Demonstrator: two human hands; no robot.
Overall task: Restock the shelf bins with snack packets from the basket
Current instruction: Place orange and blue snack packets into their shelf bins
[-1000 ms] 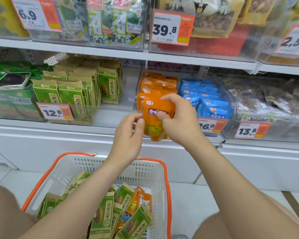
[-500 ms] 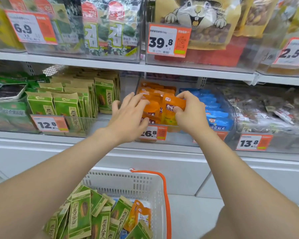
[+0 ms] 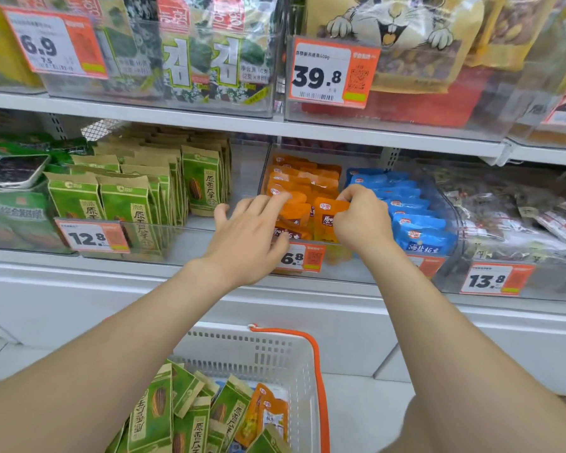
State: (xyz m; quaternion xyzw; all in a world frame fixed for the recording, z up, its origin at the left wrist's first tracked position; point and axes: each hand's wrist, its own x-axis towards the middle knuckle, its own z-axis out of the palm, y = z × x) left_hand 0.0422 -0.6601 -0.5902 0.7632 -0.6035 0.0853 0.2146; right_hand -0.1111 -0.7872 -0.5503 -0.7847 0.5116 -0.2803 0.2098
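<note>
An orange snack packet [image 3: 326, 220] stands at the front of the clear shelf bin [image 3: 340, 273] of orange packets, and my right hand [image 3: 361, 220] grips its right edge. My left hand [image 3: 252, 237] lies flat with straight fingers pressing the row of orange packets [image 3: 303, 178] back. Blue packets [image 3: 412, 217] fill the right half of the same bin. Below, the white basket with the orange rim [image 3: 317, 371] holds several green seed packets [image 3: 190, 416] and orange packets [image 3: 265, 416].
A bin of green seed packets [image 3: 138, 191] sits to the left with a 12.8 price tag [image 3: 94, 238]. A bin of clear-wrapped snacks [image 3: 520, 217] is on the right. The upper shelf [image 3: 242, 124] carries seaweed and nut bags.
Both hands carried the orange packet from in front of the shelf up into the bin. My left hand opened and moved onto the packet row. The view tilted towards the shelf.
</note>
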